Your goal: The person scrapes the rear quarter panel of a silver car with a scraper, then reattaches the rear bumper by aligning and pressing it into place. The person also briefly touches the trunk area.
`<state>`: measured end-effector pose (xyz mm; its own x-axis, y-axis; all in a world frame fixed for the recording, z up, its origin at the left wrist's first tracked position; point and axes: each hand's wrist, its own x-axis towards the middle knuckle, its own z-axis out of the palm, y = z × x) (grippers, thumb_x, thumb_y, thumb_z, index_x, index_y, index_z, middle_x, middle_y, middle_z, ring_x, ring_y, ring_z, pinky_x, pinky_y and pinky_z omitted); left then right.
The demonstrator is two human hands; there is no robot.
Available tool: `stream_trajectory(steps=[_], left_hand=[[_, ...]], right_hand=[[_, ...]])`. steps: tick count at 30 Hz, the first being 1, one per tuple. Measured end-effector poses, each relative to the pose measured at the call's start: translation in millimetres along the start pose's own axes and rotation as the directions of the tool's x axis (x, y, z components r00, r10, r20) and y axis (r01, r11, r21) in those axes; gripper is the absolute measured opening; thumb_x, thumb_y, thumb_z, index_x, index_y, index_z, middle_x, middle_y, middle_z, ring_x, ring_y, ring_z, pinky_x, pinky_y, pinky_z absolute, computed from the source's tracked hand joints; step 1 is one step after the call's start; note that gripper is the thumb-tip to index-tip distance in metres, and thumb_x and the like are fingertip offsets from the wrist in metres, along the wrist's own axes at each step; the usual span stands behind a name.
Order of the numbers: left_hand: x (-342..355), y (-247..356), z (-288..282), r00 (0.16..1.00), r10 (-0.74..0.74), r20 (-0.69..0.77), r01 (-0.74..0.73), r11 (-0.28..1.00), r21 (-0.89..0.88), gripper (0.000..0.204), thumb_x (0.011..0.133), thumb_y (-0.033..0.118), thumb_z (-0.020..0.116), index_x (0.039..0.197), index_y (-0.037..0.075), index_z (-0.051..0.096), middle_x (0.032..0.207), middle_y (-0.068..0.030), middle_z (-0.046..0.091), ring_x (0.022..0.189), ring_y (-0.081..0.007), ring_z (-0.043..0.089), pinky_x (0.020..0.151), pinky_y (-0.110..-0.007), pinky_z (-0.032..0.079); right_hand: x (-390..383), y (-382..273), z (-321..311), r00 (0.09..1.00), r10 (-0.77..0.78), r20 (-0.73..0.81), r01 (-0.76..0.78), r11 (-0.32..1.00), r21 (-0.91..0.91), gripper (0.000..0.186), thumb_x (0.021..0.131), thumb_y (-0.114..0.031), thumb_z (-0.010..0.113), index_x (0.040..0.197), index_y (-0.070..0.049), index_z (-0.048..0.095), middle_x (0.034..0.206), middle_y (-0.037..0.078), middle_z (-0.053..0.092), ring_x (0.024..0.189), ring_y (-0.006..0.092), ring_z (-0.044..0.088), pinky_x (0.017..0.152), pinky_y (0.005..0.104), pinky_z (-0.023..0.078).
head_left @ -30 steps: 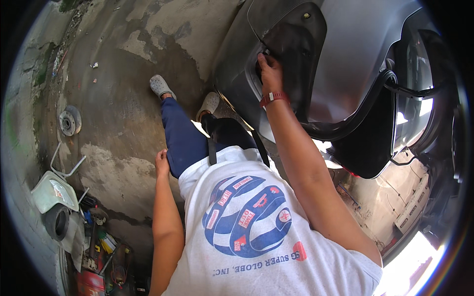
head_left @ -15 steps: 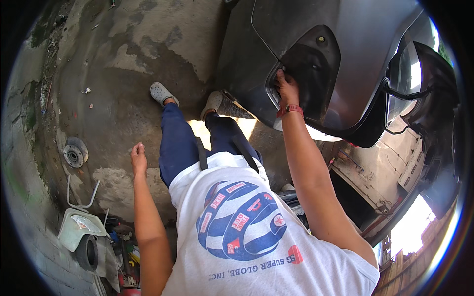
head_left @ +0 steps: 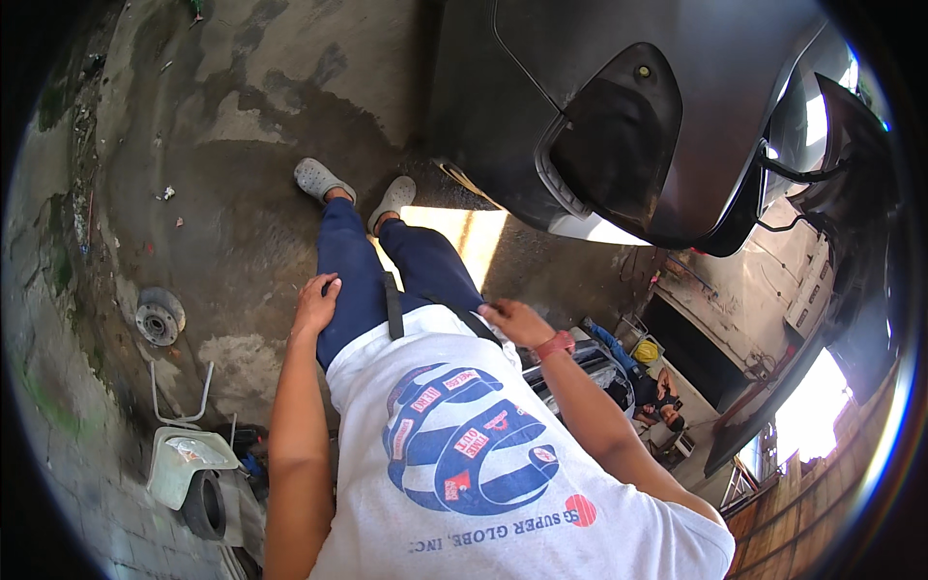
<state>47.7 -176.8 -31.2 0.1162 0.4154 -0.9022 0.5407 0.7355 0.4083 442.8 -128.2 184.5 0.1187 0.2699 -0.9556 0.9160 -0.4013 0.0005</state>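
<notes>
My left hand (head_left: 316, 304) hangs beside my left thigh with loosely bent fingers and holds nothing. By my right hip is my right hand (head_left: 517, 322), a red band on its wrist. Its fingers are loosely extended, with nothing seen in them. Beyond it to the upper right stands a dark grey car (head_left: 503, 106), apart from both hands. A black, rounded recess (head_left: 619, 135) is set in its body panel, with a small yellowish round piece (head_left: 644, 72) near the top. A slotted edge (head_left: 565, 184) runs along the recess's near side.
A raised dark panel (head_left: 855, 193) stands at the far right. Another person (head_left: 667, 391) is near a vehicle at the right. On the left are a wheel hub or drum (head_left: 159, 317), a pale chair (head_left: 184, 454) and a tyre (head_left: 203, 505). The concrete floor (head_left: 251, 222) has damp patches.
My right hand has let go of the recess's edge on the car and come back to my hip. My left hand has moved in against my thigh. My right foot has shifted slightly left.
</notes>
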Motion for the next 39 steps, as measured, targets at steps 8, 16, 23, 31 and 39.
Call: stream_trajectory(steps=[8, 16, 23, 31, 39], left_hand=[[11, -6, -19, 0.997, 0.046, 0.068, -0.048, 0.998, 0.038, 0.045, 0.112, 0.043, 0.060, 0.142, 0.012, 0.073, 0.160, -0.0145, 0.059, 0.151, -0.0378, 0.050, 0.128, -0.046, 0.037], [-4, -34, 29, 0.998, -0.061, 0.023, 0.062, 0.996, -0.059, 0.050, 0.114, 0.043, 0.057, 0.155, 0.016, 0.062, 0.159, -0.0166, 0.059, 0.149, -0.0383, 0.053, 0.125, -0.047, 0.040], [5, -73, 99, 0.994, -0.088, -0.061, 0.066, 0.952, -0.300, 0.051, 0.114, 0.044, 0.057, 0.152, 0.011, 0.064, 0.153, -0.0196, 0.062, 0.143, -0.0364, 0.058, 0.119, -0.045, 0.046], [38, -26, 174, 0.959, 0.089, -0.269, -0.136, 0.978, -0.161, 0.047, 0.113, 0.041, 0.059, 0.145, 0.008, 0.067, 0.148, -0.0183, 0.066, 0.134, -0.0372, 0.064, 0.114, -0.045, 0.050], [83, 149, 216, 0.908, 0.300, -0.293, -0.409, 0.787, -0.461, 0.048, 0.114, 0.040, 0.060, 0.144, 0.004, 0.066, 0.143, -0.0175, 0.072, 0.134, -0.0298, 0.068, 0.113, -0.043, 0.052]], right_hand=[[-97, -34, -277, -0.201, -0.315, -0.928, 0.289, 0.886, -0.363, 0.023, 0.111, -0.018, 0.072, 0.127, -0.001, 0.071, 0.115, 0.008, 0.075, 0.109, 0.0191, 0.070, 0.102, 0.0345, 0.054], [-66, 20, -412, -0.066, -0.591, -0.804, 0.063, 0.802, -0.595, 0.080, 0.111, -0.064, 0.053, 0.162, -0.004, 0.042, 0.159, 0.019, 0.047, 0.150, 0.0317, 0.045, 0.127, 0.0463, 0.031], [-40, 41, -420, -0.105, -0.557, -0.824, 0.237, 0.791, -0.564, 0.087, 0.111, -0.072, 0.044, 0.164, -0.004, 0.039, 0.161, 0.019, 0.044, 0.150, 0.0318, 0.044, 0.126, 0.0464, 0.031], [-36, 54, -453, -0.069, -0.490, -0.869, 0.102, 0.863, -0.495, 0.109, 0.097, -0.092, 0.047, 0.135, 0.010, 0.055, 0.130, 0.023, 0.057, 0.129, 0.0349, 0.054, 0.116, 0.0469, 0.039], [-44, 44, -439, 0.052, -0.491, -0.870, 0.120, 0.868, -0.482, 0.089, 0.111, -0.075, 0.039, 0.156, 0.001, 0.047, 0.150, 0.021, 0.056, 0.139, 0.0329, 0.055, 0.119, 0.0437, 0.039]])
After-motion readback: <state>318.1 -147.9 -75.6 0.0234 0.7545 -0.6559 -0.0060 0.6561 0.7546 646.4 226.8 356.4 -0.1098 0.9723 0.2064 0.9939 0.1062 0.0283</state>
